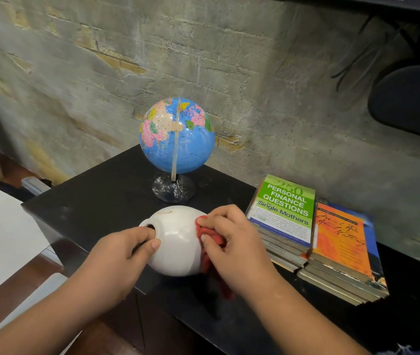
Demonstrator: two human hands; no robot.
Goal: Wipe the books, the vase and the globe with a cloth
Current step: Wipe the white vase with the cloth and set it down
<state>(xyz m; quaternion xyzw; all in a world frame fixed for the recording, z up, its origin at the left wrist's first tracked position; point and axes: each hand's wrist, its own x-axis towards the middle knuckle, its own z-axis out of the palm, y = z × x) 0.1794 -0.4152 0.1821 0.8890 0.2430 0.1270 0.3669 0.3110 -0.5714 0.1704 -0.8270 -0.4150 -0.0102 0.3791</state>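
Gripping the vase (175, 239) at its neck with the left hand (124, 249): fingers curled about the mouth, thumb laid on the white belly. Pinching a red cloth (207, 261) in the right hand (232, 234), fingers bent, and pressing it against the vase's right flank, with the loose end hanging down past the vase's lower right. Tipped on its side, mouth turned left, held between both hands over the near edge of a black cabinet (96, 193); hard to tell whether resting on the cabinet or lifted just clear.

Behind the vase, near but apart, a globe (176, 135) upright on a clear stand. Right of the vase, just beyond the right hand, two flat stacks of books (306, 226), the green cover nearer the vase, the orange one farther. Farther behind the vase, a rough wall (255, 85).
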